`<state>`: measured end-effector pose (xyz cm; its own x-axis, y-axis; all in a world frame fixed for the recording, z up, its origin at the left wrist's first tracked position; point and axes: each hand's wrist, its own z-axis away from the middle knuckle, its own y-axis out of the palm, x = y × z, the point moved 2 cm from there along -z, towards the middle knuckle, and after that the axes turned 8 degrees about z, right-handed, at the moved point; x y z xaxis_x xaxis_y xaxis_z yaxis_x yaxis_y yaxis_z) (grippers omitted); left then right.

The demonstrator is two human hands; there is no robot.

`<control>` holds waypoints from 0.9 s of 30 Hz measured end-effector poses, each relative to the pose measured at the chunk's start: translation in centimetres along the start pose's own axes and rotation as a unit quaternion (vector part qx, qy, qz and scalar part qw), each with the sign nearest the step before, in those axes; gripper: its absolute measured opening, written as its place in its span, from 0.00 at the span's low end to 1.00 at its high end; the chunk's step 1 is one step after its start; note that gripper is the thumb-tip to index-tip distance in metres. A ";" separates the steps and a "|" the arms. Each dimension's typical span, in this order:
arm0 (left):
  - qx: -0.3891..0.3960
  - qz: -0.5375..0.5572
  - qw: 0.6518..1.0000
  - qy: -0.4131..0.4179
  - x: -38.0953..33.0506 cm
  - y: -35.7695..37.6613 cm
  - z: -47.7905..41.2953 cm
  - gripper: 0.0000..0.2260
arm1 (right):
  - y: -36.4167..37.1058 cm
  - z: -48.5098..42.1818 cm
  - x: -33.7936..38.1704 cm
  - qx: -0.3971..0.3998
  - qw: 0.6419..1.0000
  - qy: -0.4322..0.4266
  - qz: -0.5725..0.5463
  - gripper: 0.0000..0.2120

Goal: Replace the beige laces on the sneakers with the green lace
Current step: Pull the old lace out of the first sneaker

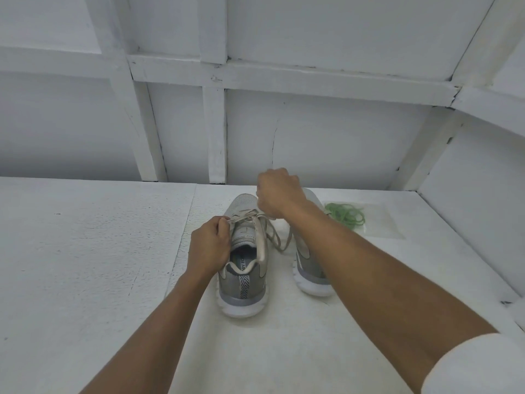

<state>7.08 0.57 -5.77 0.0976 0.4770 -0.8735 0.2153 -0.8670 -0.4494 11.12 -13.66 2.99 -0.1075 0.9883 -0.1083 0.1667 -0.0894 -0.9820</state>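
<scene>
Both hands (210, 245) (279, 194) pinch beige lace (246, 218); green lace (345, 214) perhaps in bag (389, 223).

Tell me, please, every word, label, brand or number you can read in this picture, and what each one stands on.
"RY FO": letters printed on the insole inside the left sneaker; the rest of the print is hidden by the collar.
Tongue patch on the same shoe: a faint square mark, too faint to read.
Right sneaker, green lace and table: no text visible.
</scene>
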 end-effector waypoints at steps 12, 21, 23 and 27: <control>0.005 -0.021 1.000 0.016 0.0 0.1 -0.1 0.17 | 3.5 1.8 3.1 0.025 0.998 -0.039 -0.039 0.08; -0.001 -0.018 1.000 0.015 -0.1 0.0 0.0 0.17 | -1.2 0.5 -1.6 -0.093 0.993 0.072 0.002 0.14; -0.001 -0.017 1.000 0.012 -0.1 0.0 -0.1 0.17 | -1.1 0.2 -2.0 -0.073 0.995 0.063 -0.019 0.16; 0.000 -0.022 1.000 0.013 0.1 0.1 -0.1 0.17 | 1.3 0.7 0.4 0.023 0.997 -0.025 -0.070 0.17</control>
<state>7.24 0.54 -5.84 0.1122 0.5186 -0.8477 0.2205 -0.8448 -0.4876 10.60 -13.49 1.61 -0.1746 0.9843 0.0236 0.1027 0.0421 -0.9938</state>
